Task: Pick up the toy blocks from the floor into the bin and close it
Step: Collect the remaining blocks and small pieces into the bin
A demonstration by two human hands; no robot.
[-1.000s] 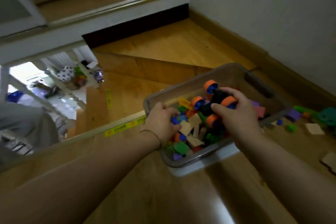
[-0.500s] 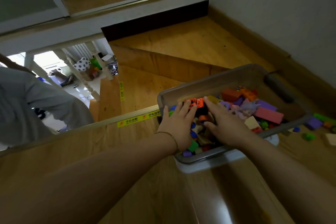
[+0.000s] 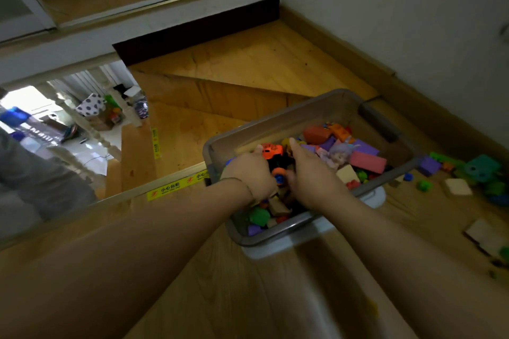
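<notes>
Both hands reach into the near end of the bin, close together, and clasp one toy between them: the left hand (image 3: 252,173), a thin bracelet (image 3: 239,180) round its wrist, curls its fingers against the left side of an orange and black plastic toy truck (image 3: 272,152), and the right hand (image 3: 312,175) wraps the other side, its forefinger stretched over the top and its thumb by an orange wheel with a blue hub (image 3: 278,175). The translucent grey plastic bin (image 3: 305,111) stands open on the wooden floor (image 3: 220,297) at the edge of a stair, on top of a white lid (image 3: 275,252) that shows beneath its near rim. Inside it lie many coloured toy blocks, among them a pink rectangular block (image 3: 367,162), a reddish-brown block (image 3: 316,134) and a green block (image 3: 259,216), with a small purple-haired doll (image 3: 341,153). More pieces lie on the floor to the right of the bin: a purple block (image 3: 429,166) just beside its wall, a teal piece (image 3: 482,168), a small green block (image 3: 424,186) and a pale wooden tile (image 3: 457,187). Yellow warning tape (image 3: 176,188) runs along the step edge.
</notes>
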